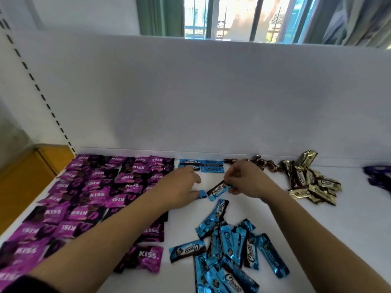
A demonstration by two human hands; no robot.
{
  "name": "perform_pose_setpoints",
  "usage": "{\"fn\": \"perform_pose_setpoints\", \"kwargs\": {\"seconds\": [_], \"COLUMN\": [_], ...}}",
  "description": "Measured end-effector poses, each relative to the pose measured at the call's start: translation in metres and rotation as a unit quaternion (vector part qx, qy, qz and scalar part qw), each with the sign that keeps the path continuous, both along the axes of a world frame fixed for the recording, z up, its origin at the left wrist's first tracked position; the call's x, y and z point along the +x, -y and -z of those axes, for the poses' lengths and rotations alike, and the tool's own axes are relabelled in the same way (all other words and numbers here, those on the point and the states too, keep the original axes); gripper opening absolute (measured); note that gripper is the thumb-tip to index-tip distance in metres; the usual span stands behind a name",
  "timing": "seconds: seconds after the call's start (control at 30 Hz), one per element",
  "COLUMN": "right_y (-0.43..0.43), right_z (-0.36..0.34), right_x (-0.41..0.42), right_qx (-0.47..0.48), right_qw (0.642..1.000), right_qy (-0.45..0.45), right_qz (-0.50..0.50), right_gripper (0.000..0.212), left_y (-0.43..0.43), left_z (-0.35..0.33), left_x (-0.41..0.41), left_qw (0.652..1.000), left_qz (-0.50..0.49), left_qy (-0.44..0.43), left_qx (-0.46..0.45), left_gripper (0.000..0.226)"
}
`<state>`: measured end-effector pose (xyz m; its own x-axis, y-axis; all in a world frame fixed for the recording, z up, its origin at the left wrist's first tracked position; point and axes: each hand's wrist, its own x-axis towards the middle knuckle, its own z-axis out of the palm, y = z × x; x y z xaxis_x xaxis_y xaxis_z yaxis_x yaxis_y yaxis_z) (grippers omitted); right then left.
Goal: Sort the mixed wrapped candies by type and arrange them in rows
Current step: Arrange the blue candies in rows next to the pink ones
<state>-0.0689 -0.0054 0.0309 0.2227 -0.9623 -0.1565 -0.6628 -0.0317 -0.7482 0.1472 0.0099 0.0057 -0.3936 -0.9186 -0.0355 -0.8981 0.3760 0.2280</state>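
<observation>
Purple KISS candies (93,195) lie in rows across the left of the white table (317,229). At the back centre several blue Choco bars (211,166) sit in a small block. My left hand (182,187) rests palm down over a blue Choco bar (202,194), only its end showing. My right hand (245,178) pinches the end of another blue Choco bar (218,192) that lies slanted on the table. A loose pile of blue Choco bars (230,250) lies in front. Gold Choco bars (313,182) are heaped at the right, with brown twisted candies (264,163) behind.
A white partition wall (211,98) closes the back of the table. A dark purple bag (378,176) lies at the far right edge. An orange surface (27,172) sits beyond the table's left edge.
</observation>
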Motion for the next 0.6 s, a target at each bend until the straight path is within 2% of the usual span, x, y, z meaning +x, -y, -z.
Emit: {"fn": "perform_pose_setpoints", "kwargs": {"seconds": [0.07,0.13,0.2,0.3,0.5,0.6], "right_y": [0.005,0.005,0.004,0.007,0.026,0.031], "right_z": [0.019,0.031,0.036,0.043,0.07,0.078], "right_x": [0.004,0.001,-0.003,-0.004,0.009,0.016], "right_qx": [-0.078,-0.156,-0.193,-0.188,-0.326,-0.357], "right_qw": [0.989,0.969,0.96,0.949,0.924,0.919], "right_qy": [-0.129,-0.189,-0.17,-0.172,-0.159,-0.139], "right_qz": [0.011,-0.03,-0.108,-0.183,-0.117,-0.091], "right_gripper": [0.012,0.027,0.031,0.028,0.017,0.014], "left_y": [-0.004,-0.003,0.004,0.014,0.031,0.036], "left_z": [0.001,0.004,0.008,0.014,0.019,0.022], "left_x": [-0.002,-0.003,-0.002,0.001,0.007,0.008], "left_qw": [1.0,0.999,0.999,0.999,0.998,0.997], "left_qz": [0.02,0.028,0.025,0.028,0.041,0.046], "left_qy": [0.021,0.046,0.043,0.036,0.038,0.038], "left_qx": [0.003,0.0,-0.008,-0.021,-0.042,-0.049], "left_gripper": [0.034,0.028,0.027,0.027,0.027,0.029]}}
